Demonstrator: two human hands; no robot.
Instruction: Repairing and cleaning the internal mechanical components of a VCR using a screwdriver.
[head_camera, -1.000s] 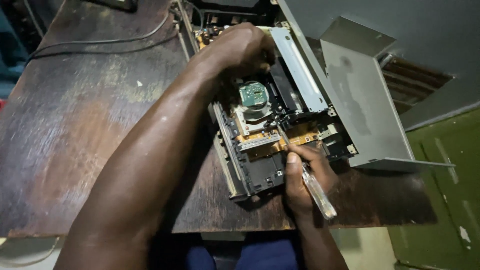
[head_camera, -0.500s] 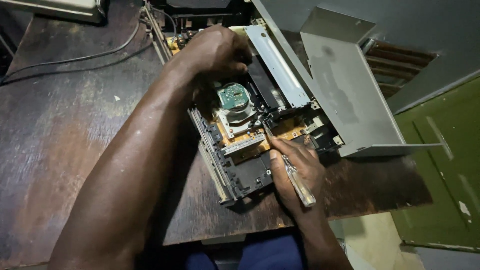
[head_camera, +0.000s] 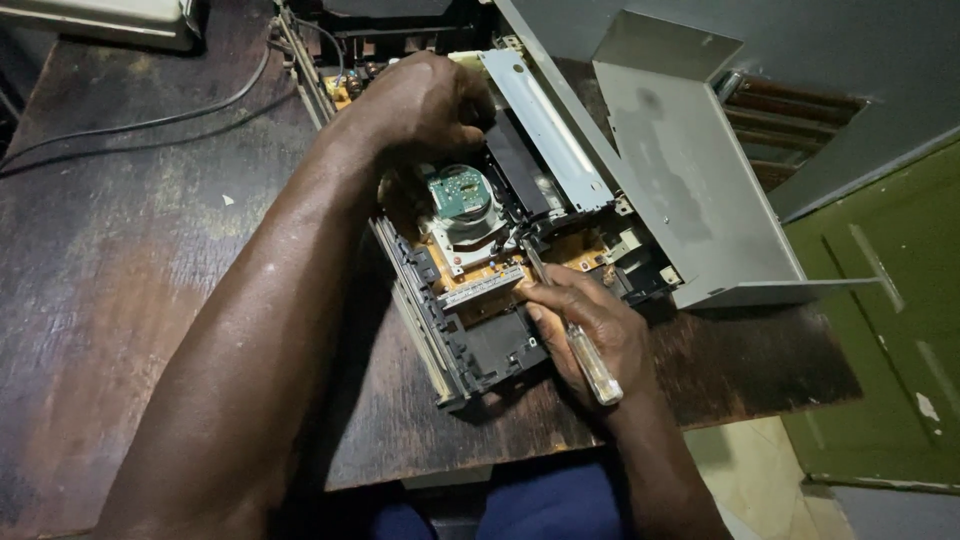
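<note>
An opened electronic player (head_camera: 480, 340) with bare circuit boards lies on a dark wooden table (head_camera: 130, 270). My right hand (head_camera: 590, 325) grips a screwdriver (head_camera: 575, 340) with a clear handle, its tip set down into the mechanism near a small green round board (head_camera: 458, 192). My left hand (head_camera: 425, 105) reaches over the device and closes on its inner frame beside a grey metal strip (head_camera: 545, 130); what the fingers pinch is hidden.
A grey sheet-metal cover (head_camera: 690, 190) leans at the device's right. A black cable (head_camera: 150, 120) runs across the table's far left toward a pale box (head_camera: 100, 20). A green door (head_camera: 880, 330) and pale floor lie beyond the table's right edge.
The view has shifted, so the device sits lower and more central. My hands keep their places on the device; the screwdriver stays in the mechanism.
</note>
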